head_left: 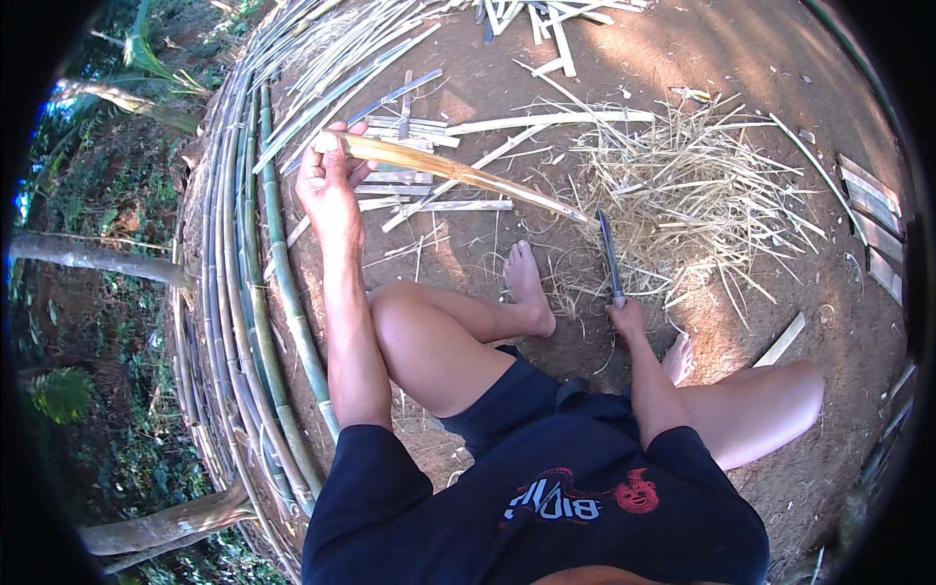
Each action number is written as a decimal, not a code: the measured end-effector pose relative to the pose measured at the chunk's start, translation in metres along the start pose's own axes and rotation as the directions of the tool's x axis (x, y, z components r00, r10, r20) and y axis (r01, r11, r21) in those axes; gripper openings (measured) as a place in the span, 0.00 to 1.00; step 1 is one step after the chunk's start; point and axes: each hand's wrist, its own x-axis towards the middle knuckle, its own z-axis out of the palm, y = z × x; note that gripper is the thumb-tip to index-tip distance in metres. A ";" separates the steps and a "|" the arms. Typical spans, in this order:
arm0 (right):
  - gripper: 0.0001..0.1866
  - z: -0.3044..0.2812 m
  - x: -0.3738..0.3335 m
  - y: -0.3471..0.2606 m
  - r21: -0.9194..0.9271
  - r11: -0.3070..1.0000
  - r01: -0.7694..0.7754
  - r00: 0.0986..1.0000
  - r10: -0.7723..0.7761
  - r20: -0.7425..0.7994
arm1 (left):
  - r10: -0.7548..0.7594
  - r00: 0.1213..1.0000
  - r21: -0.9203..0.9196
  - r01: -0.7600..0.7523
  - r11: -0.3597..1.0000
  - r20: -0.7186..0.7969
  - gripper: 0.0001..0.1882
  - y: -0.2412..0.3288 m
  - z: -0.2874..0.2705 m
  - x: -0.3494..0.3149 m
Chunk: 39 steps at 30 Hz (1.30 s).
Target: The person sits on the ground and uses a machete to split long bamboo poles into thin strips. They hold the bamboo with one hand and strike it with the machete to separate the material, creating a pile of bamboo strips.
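Observation:
My left hand (334, 183) is raised at the far left end of a long split bamboo strip (458, 174), its fingers closed round that end. From there the strip slants down to the right, showing a yellow-brown face. My right hand (625, 316) grips the handle of a long knife (609, 252) with a dark, narrow blade. The blade points away from me, and its tip lies close to the strip's far right end; whether they touch I cannot tell. Beyond the knife spreads a heap of pale bamboo shavings (692, 195).
Long bamboo poles (278, 341) run along the left edge, beside plants and tree trunks. Short split pieces (468, 206) lie on the dirt behind the strip, and more slats (561, 44) lie farther off. My bare feet (526, 292) rest near the shavings. Wooden boards (871, 200) stand at the right.

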 end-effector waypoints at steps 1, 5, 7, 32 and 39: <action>0.19 -0.002 -0.002 -0.001 -0.045 0.999 -0.013 1.000 0.012 -0.028 | 0.028 1.000 0.000 -0.028 1.000 -0.008 0.18 0.001 0.004 -0.002; 0.27 -0.010 -0.029 -0.043 -0.076 0.997 -0.032 0.983 0.017 -0.181 | 0.199 0.973 -0.065 -0.207 0.976 -0.116 0.20 0.018 0.016 -0.010; 0.31 -0.019 -0.025 -0.067 -0.110 0.978 0.176 0.942 -0.200 -0.271 | 0.257 0.945 -0.229 -0.300 0.926 -0.200 0.20 0.039 0.025 -0.008; 0.25 -0.264 -0.063 -0.115 0.306 0.941 0.147 0.836 0.047 -0.547 | 0.111 0.991 -0.323 -0.080 0.943 0.076 0.24 0.082 0.098 -0.015; 0.42 -0.522 -0.017 -0.063 -0.309 0.916 -0.256 0.471 -0.161 -0.867 | 0.117 0.983 -0.309 -0.068 0.949 0.143 0.21 0.078 0.103 -0.020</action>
